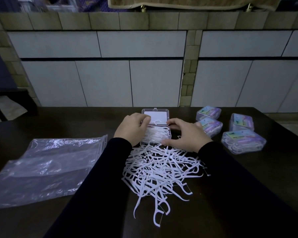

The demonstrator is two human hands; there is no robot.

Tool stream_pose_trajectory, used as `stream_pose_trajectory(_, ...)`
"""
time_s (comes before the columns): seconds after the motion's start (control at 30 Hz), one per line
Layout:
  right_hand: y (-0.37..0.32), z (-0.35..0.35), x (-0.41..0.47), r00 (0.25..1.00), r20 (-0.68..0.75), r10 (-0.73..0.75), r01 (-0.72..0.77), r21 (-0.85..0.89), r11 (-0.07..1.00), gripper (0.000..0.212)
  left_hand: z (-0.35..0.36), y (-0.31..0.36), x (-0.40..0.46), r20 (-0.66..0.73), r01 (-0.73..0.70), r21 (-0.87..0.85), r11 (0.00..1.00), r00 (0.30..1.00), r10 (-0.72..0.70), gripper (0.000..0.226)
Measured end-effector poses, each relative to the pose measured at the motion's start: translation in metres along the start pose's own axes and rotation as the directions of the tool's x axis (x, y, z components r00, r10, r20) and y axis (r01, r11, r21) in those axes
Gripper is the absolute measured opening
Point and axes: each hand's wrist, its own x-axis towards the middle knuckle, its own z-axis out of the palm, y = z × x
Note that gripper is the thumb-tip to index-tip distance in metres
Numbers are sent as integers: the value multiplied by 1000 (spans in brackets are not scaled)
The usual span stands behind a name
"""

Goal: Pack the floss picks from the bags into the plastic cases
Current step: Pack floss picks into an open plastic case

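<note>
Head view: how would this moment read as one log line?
step: filling open clear plastic case | both hands at case | loose white floss picks remain | closed cases aside
</note>
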Motion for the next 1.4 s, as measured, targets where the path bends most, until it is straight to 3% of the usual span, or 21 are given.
stream_pose_trajectory(0.23, -2, -1, -1, 1000, 12, 13, -13, -8, 1000, 79, 4, -4, 0, 84, 15, 105, 994, 996, -24, 34)
stream_pose_trajectory(0.6, -1, 0, 0, 1000, 13, 13, -13, -1, 1000, 77, 5, -6, 2, 23, 44, 33, 998, 999, -45, 26)
stream_pose_trajectory(0.87, 0, 1, 0, 1000, 10, 11, -11, 16, 1000, 77, 4, 0, 1, 90, -23, 48, 999, 996, 19, 25)
stream_pose_trajectory(1.03, 1, 1, 0, 1000, 13, 9, -10, 15, 1000, 78, -13, -6, -2, 24, 23, 14, 1000, 999, -23, 16)
stream_pose_trajectory(1.4, 0, 1, 0, 1000, 13, 5, -5, -8, 1000, 76, -11, -5, -6, 31, 117, 3, 993, 993, -117, 14)
